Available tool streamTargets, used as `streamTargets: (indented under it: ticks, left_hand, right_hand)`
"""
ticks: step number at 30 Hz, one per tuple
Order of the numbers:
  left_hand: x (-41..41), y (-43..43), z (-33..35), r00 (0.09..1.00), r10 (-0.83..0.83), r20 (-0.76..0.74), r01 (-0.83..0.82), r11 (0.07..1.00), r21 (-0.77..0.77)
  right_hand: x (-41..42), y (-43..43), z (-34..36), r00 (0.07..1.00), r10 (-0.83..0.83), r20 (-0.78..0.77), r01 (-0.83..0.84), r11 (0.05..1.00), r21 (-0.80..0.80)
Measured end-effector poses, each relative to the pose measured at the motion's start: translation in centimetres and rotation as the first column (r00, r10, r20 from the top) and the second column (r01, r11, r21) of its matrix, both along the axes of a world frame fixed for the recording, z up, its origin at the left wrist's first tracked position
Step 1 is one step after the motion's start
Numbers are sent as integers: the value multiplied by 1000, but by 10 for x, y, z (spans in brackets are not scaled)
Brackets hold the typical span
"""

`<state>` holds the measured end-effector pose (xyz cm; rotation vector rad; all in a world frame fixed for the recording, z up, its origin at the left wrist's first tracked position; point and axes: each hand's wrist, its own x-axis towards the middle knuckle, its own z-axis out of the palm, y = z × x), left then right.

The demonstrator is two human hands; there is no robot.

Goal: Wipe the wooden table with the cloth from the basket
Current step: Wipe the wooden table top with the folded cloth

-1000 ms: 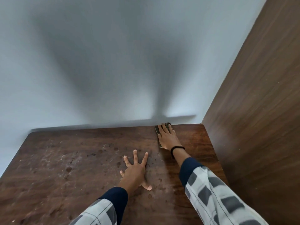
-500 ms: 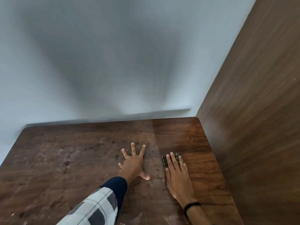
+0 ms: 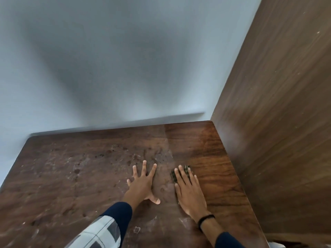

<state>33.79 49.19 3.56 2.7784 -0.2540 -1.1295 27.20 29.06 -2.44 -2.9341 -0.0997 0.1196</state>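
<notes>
Right hand [image 3: 190, 192] lay flat on the dark checked cloth [image 3: 173, 175], fingers straight, pressing it to the wooden desk [image 3: 71, 176] toward its right side; left hand [image 3: 142, 183] was splayed wide, palm down on the dusty, spotted wood just beside the cloth, holding nothing; right of the cloth, the grain showed glossy.

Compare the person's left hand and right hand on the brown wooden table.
The left hand spreads its fingers wide, straight on the dusty brown wooden table; the right hand holds its fingers close together and presses a dark checked cloth onto it. The right wrist wears a black band; the left wrist is bare. Both lie flat, palm down, fingers pointing toward the wall.
</notes>
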Motion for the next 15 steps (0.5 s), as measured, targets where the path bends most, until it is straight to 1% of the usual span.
streamTargets:
  ticks: [3, 4, 6, 8, 10, 12, 13, 15]
  left_hand:
    - [2, -1, 4, 1000, -12, 0, 12, 1000, 3]
    - [3, -3, 5, 1000, -10, -4, 10, 1000, 5]
    - [4, -3, 8, 1000, -8, -7, 8, 1000, 8]
    - [6, -2, 9, 1000, -1, -12, 2, 1000, 8]
    - [6, -1, 10, 1000, 6, -13, -6, 1000, 7]
    - [5, -2, 9, 1000, 5, -12, -5, 1000, 11]
    - [4, -2, 8, 1000, 3, -14, -3, 1000, 15]
    - [4, -2, 5, 1000, 2, -16, -2, 1000, 14]
  right_hand:
    - [-52, -9, -2, 988, 155, 27, -155, 988, 5]
    - [-57, -17, -2, 980, 198, 13, -198, 980, -1]
    - [-45, -32, 0, 975, 223, -10, -223, 974, -25]
    - [-15, -35, 2, 985, 173, 2, -172, 985, -30]
    - [11, -26, 7, 996, 63, -67, -61, 998, 23]
    - [14, -13, 7, 998, -27, -61, 30, 998, 47]
    - [5, -8, 7, 998, -40, -50, 42, 998, 44]
    - [-33, 0, 4, 999, 16, -34, -15, 999, 33]
